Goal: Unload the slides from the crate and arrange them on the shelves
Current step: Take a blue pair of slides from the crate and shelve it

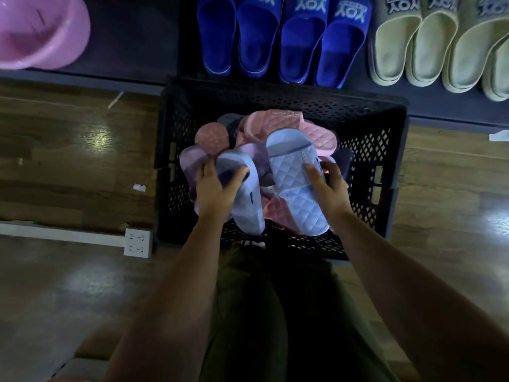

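Observation:
A black perforated crate (pixel 366 150) stands on the floor in front of me, piled with pink, purple and dark slides. My left hand (pixel 213 190) grips a light blue slide (pixel 249 205) by its strap, the slide tilted on its side. My right hand (pixel 329 188) holds a second light blue quilted slide (pixel 294 186) from its right edge, sole side up, over the pile. A pink quilted slide (pixel 316 133) lies at the back of the pile. Blue slides (pixel 278 42) and pale green slides (pixel 438 53) stand in rows on the dark shelf (pixel 143 40) beyond the crate.
A pink plastic basin (pixel 38 31) sits on the shelf at the far left. A white power strip (pixel 137 242) lies on the wooden floor (pixel 68 150) left of the crate, with scraps of paper nearby. My legs in dark green trousers (pixel 275 312) are below the crate.

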The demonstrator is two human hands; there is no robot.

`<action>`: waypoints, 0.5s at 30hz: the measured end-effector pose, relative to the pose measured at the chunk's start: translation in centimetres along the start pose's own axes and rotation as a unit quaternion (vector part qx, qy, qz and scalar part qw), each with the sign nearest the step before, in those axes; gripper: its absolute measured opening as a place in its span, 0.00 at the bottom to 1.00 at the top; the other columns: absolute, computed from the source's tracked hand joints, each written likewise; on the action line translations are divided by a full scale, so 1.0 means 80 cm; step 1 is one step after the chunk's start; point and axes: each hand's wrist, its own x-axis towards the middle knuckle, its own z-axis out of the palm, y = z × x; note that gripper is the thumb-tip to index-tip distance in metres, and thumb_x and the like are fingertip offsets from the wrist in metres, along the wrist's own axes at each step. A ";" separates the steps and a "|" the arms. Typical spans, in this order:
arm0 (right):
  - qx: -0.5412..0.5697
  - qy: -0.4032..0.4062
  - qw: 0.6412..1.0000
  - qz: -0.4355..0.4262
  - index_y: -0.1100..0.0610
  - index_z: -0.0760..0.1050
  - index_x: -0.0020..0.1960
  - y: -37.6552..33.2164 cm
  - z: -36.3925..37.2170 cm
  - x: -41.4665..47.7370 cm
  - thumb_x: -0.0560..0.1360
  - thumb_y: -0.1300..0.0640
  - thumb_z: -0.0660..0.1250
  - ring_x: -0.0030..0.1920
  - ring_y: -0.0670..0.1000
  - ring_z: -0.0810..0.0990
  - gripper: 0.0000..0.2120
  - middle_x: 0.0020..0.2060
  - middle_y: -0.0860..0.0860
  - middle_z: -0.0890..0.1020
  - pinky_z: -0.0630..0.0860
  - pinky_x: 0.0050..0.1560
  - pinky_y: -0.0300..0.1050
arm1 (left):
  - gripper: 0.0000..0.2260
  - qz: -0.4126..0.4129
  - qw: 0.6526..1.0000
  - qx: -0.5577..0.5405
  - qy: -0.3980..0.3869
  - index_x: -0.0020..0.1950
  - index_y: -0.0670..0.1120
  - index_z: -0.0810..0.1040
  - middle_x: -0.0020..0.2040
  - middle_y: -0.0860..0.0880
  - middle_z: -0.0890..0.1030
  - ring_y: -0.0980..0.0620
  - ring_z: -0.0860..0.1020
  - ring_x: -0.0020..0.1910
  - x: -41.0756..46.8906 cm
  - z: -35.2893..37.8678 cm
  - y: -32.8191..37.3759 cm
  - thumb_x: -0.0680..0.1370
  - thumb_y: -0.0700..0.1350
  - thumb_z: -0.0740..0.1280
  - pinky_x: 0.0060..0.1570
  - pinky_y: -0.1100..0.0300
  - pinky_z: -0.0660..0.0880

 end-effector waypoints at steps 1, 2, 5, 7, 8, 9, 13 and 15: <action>0.011 0.002 1.000 0.002 0.54 0.71 0.57 0.001 0.003 -0.002 0.76 0.44 0.67 0.45 0.45 0.79 0.17 0.43 0.45 0.79 0.74 0.44 0.38 | 0.40 -0.031 0.999 -0.020 0.013 0.69 0.40 0.70 0.66 0.41 0.73 0.45 0.70 0.65 -0.010 0.000 -0.006 0.68 0.69 0.64 0.59 0.61 0.65; 0.020 -0.003 1.000 0.003 0.54 0.71 0.57 0.002 0.006 -0.004 0.76 0.44 0.67 0.45 0.47 0.79 0.17 0.44 0.47 0.80 0.74 0.45 0.40 | 0.41 -0.059 0.997 -0.041 0.024 0.70 0.41 0.68 0.67 0.41 0.72 0.45 0.70 0.66 -0.020 0.000 -0.011 0.68 0.70 0.60 0.62 0.58 0.66; 0.024 -0.042 0.999 0.003 0.52 0.71 0.57 0.010 0.011 -0.012 0.75 0.44 0.67 0.48 0.48 0.81 0.17 0.47 0.49 0.82 0.76 0.48 0.43 | 0.35 -0.091 0.992 -0.088 0.025 0.73 0.44 0.66 0.70 0.42 0.69 0.46 0.67 0.69 -0.043 0.003 -0.020 0.74 0.67 0.59 0.66 0.59 0.62; 0.024 -0.069 0.997 0.009 0.50 0.71 0.57 0.015 0.014 -0.018 0.72 0.40 0.68 0.51 0.50 0.82 0.20 0.49 0.50 0.83 0.78 0.53 0.49 | 0.26 -0.096 0.989 -0.111 0.016 0.71 0.45 0.68 0.68 0.47 0.71 0.50 0.68 0.67 -0.053 0.004 -0.021 0.78 0.59 0.62 0.64 0.61 0.63; 0.025 -0.075 0.997 0.014 0.49 0.71 0.57 0.017 0.015 -0.022 0.70 0.38 0.68 0.51 0.50 0.82 0.21 0.49 0.50 0.83 0.79 0.54 0.51 | 0.23 -0.101 0.987 -0.128 0.015 0.69 0.46 0.70 0.65 0.50 0.73 0.52 0.70 0.65 -0.056 0.004 -0.020 0.78 0.57 0.63 0.62 0.61 0.65; 0.025 -0.074 0.997 0.016 0.49 0.71 0.57 0.018 0.017 -0.026 0.69 0.37 0.68 0.51 0.50 0.82 0.22 0.49 0.49 0.83 0.79 0.54 0.52 | 0.22 -0.105 0.983 -0.148 0.015 0.68 0.46 0.71 0.62 0.53 0.74 0.53 0.72 0.64 -0.058 0.005 -0.021 0.78 0.56 0.64 0.60 0.61 0.67; 0.026 -0.036 0.999 0.010 0.48 0.69 0.56 0.015 0.021 -0.039 0.71 0.39 0.64 0.46 0.45 0.80 0.19 0.45 0.45 0.81 0.76 0.48 0.44 | 0.23 -0.097 0.981 -0.167 0.020 0.65 0.49 0.69 0.59 0.54 0.76 0.54 0.76 0.57 -0.058 0.000 -0.019 0.75 0.59 0.66 0.53 0.60 0.72; 0.045 -0.009 0.999 0.005 0.47 0.68 0.56 0.008 0.019 -0.041 0.74 0.42 0.64 0.45 0.42 0.79 0.16 0.45 0.44 0.80 0.74 0.46 0.42 | 0.22 -0.088 0.979 -0.183 0.008 0.64 0.50 0.68 0.56 0.56 0.78 0.60 0.77 0.52 -0.060 -0.003 -0.009 0.75 0.58 0.67 0.48 0.64 0.72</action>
